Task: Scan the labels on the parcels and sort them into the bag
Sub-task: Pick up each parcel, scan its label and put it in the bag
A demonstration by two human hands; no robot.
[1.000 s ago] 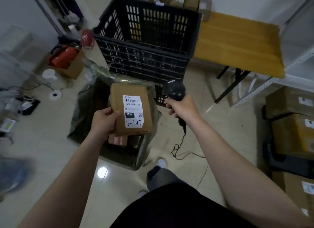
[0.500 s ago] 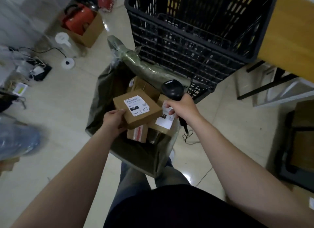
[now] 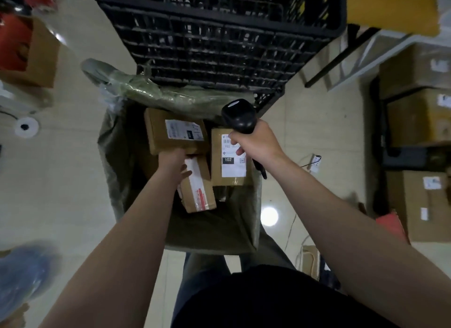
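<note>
Down on the pale tiled floor, straight below me, an olive-green bag [image 3: 212, 230] stands open, and three brown cardboard parcels lie inside it.

My left hand [image 3: 172, 161] reaches into the bag and meets the near edge of the far-left parcel [image 3: 158, 132], which lies flat with its white label [image 3: 184, 133] facing up. Two fingertips [image 3: 188, 174] poke out to the right over the taped parcel [image 3: 199, 191] (red-and-white tape runs along its top). The rest of the fingers are hidden, so I cannot tell whether they grip the box or only touch it.

My right hand [image 3: 256, 144] has its fingers curled tightly round the handle of a black scanner [image 3: 238, 117]. The scanner's head points away from me, above the bag's far right corner. Partly under that hand lies the third parcel [image 3: 228, 178], flat against the bag's right side, its label showing "102" on a black bar.

A black slatted crate [image 3: 214, 34] stands just behind the bag, close against its crumpled far rim. To my right, well apart from the bag, brown cartons [image 3: 419, 117] are stacked. To my left sit an open cardboard box [image 3: 41, 59] holding something red and a white tape roll [image 3: 25, 127] on the floor. A yellow tabletop [image 3: 390, 8] shows at the upper right. My dark shirt and trouser legs fill the bottom of the view.
</note>
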